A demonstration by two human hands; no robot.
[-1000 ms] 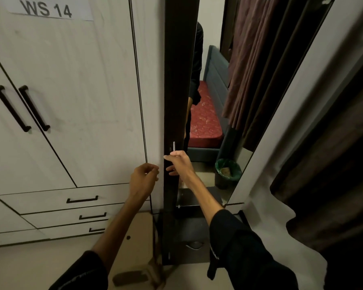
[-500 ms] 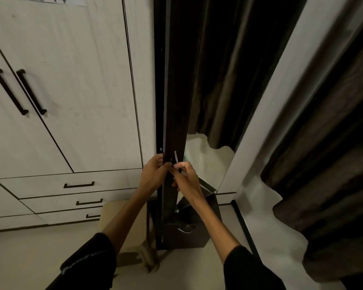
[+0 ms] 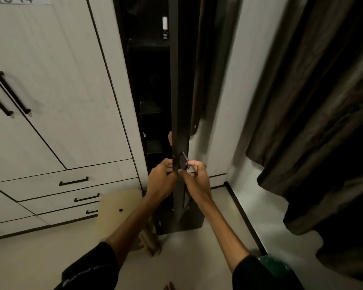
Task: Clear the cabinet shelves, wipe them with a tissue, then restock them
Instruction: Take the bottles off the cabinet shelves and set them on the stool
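- Both hands clamp the dark cabinet door [image 3: 179,101] edge-on: left hand [image 3: 160,181] on its left side, right hand [image 3: 196,178] pinching a small metal handle [image 3: 184,159], pretty blurry.
- Shelves [image 3: 150,107] left of the door are too dark to read; one pale bottle [image 3: 165,28] up top.

**Both hands meet at one grip**

The left hand [image 3: 161,181] and right hand [image 3: 194,178] come together at arm's length, knuckles up. The left fingers curl closed just left of the grip; the right fingers [image 3: 194,164] pinch closed just to its right. Both forearms are bare, dark sleeves pushed up towards the elbows.
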